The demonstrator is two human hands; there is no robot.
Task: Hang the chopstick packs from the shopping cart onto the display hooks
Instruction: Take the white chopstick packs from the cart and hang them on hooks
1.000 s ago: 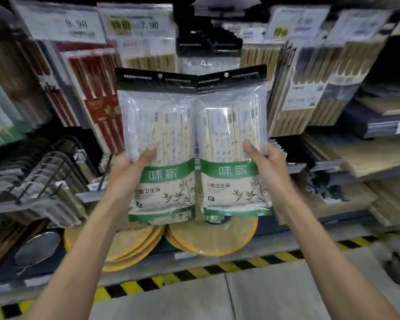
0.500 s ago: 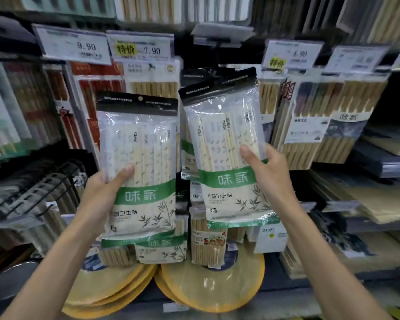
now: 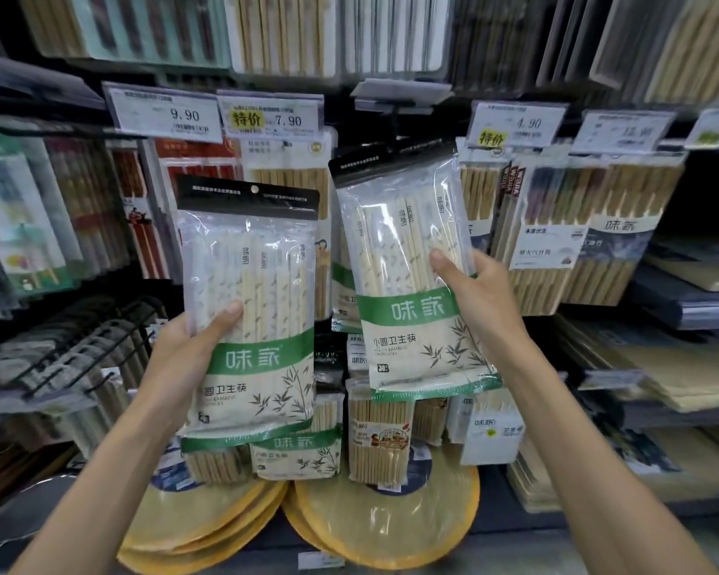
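This was a shop, seen at an aisle of kitchen goods. A price tag (image 3: pixel 271 117) printed 7.90, with a yellow special-offer mark, sat at the front of the display. Just left of it was a second tag (image 3: pixel 167 114) printed 9.90. To its right were two more tags (image 3: pixel 515 126), one also marked in yellow. Below the price tag and to both sides, sealed chopstick packs (image 3: pixel 623 234) hung in tight rows, many of one kind behind another. Above it hung an upper row of packs (image 3: pixel 283 31). Far below it, round yellow mats (image 3: pixel 391 516) lay stacked. To its lower right, shelves (image 3: pixel 640 408) carried flat tan sheets (image 3: pixel 690 383) in piles.
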